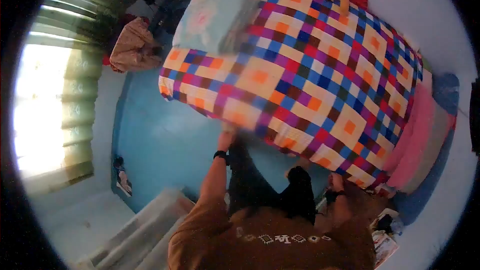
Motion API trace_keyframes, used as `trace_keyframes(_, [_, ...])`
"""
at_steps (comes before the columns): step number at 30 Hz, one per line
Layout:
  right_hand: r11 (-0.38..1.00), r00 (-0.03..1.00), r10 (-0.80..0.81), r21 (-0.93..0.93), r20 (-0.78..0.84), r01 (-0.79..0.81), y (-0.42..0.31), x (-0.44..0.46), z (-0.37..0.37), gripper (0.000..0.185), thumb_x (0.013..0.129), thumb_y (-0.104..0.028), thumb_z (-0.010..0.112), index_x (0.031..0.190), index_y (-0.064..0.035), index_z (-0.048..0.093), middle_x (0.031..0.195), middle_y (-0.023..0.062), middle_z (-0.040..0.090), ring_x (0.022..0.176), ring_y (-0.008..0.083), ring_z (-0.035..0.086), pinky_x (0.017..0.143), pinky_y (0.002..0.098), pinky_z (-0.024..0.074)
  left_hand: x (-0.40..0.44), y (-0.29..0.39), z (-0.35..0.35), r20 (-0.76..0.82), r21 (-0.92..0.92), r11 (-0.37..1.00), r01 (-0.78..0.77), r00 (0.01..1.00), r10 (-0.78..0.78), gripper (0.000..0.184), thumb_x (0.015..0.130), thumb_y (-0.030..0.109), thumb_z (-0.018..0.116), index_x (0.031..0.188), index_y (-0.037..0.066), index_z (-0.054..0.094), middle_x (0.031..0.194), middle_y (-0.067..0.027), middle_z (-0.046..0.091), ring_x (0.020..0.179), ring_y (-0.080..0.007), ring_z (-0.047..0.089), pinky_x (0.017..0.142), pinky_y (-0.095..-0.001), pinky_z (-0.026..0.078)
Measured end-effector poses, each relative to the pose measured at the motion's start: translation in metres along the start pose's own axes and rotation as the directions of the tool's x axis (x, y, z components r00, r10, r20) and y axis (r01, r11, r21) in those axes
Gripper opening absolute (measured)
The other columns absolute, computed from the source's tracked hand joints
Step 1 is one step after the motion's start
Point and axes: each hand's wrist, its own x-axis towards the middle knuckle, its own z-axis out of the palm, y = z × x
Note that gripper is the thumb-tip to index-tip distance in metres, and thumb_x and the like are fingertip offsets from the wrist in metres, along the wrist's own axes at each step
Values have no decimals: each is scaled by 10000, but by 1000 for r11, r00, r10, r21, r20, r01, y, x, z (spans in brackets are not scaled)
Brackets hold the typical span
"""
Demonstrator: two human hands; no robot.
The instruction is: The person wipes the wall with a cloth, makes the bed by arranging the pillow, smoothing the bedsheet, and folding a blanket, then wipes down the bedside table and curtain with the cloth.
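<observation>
A bedsheet [305, 70] in multicoloured checks covers the bed in front of me. At its near edge, left of centre, is my left hand [228, 133], a dark band on the wrist. Its fingers are blurred and partly hidden at the sheet's hem, so their grip does not show. Farther right, my right hand [335, 182] is closed at the hanging edge of the sheet, near the bed's lower right corner. A pale green pillow [212, 20] with a pink flower pattern lies on the bed's far left part.
Folded pink and grey bedding [415, 135] lies at the bed's right end against the wall. A brown cloth [134, 47] hangs beyond the pillow, near a bright curtained window [45, 110]. Blue floor [165, 125] stretches left of my legs. Small items [387, 230] lie at lower right.
</observation>
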Motion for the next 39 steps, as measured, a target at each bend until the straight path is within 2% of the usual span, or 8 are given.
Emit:
trace_keyframes(5, [996, 995, -37, 80, 98, 29, -4, -50, 104, 247, 892, -285, 530, 968, -63, 609, 800, 51, 630, 673, 171, 593, 585, 300, 472, 102, 5, -88, -103, -162, 973, 162, 978, -180, 507, 873, 478, 583, 794, -22, 540, 681, -103, 570, 548, -192, 511, 464, -334, 412])
trace_keyframes(9, [958, 901, -167, 282, 401, 52, -5, -53, 275, 281, 907, -286, 524, 1054, -64, 612, 884, 53, 652, 743, 163, 609, 650, 299, 485, 126, 47, -146, -113, -241, 907, 344, 919, -379, 439, 882, 369, 569, 1170, 44, 512, 801, -88, 578, 657, -230, 579, 515, -345, 472])
trace_keyframes(10, [997, 947, 40, 55, 320, -61, -54, -78, 330, 325, 915, -323, 522, 1116, -78, 595, 968, 43, 653, 835, 164, 616, 701, 302, 491, 135, 52, -151, -74, -273, 896, 350, 921, -382, 422, 887, 387, 560, 1129, 43, 528, 805, -78, 583, 655, -217, 577, 512, -338, 468])
trace_keyframes(12, [956, 917, -95, 293, 388, -25, -44, -59, 413, 391, 890, -404, 559, 1136, -101, 581, 1003, 34, 638, 914, 168, 597, 786, 318, 477, 149, 54, -158, 3, -336, 867, 368, 921, -390, 409, 899, 421, 542, 1048, 41, 562, 814, -60, 594, 652, -191, 574, 505, -326, 461])
trace_keyframes(20, [737, 923, -179, 668, 340, -103, -143, -64, 587, 449, 915, -519, 483, 1067, -111, 591, 934, 26, 616, 844, 132, 585, 706, 280, 469, 177, 32, -161, 73, -135, 990, 32, 997, -22, 331, 943, 320, 534, 754, 53, 581, 618, -1, 534, 529, -92, 459, 473, -262, 349])
trace_keyframes(25, [791, 967, -253, 579, 19, 196, -143, -65, 611, 431, 938, -490, 457, 1033, -92, 593, 819, 6, 587, 642, 117, 536, 516, 273, 411, 171, 33, -181, 170, -210, 978, 2, 985, 34, 350, 932, 303, 550, 711, 33, 577, 605, 25, 505, 533, -55, 419, 500, -226, 343])
trace_keyframes(31, [881, 895, -436, -247, -96, 403, -100, -43, 638, 462, 950, -431, 415, 1184, -59, 558, 1093, 136, 597, 973, 259, 560, 851, 362, 455, 163, 36, -216, 123, -112, 979, -170, 975, 184, 325, 924, 233, 544, 671, 29, 547, 593, 22, 485, 547, -54, 410, 501, -229, 346])
trace_keyframes(39, [911, 913, -408, -54, 7, 408, -103, -10, 658, 375, 944, -413, 431, 1114, -105, 561, 1066, 84, 549, 950, 203, 498, 803, 383, 396, 200, 12, -219, 163, 67, 988, -139, 978, 126, 374, 922, 336, 525, 688, 47, 563, 588, 18, 495, 518, -74, 438, 465, -272, 350])
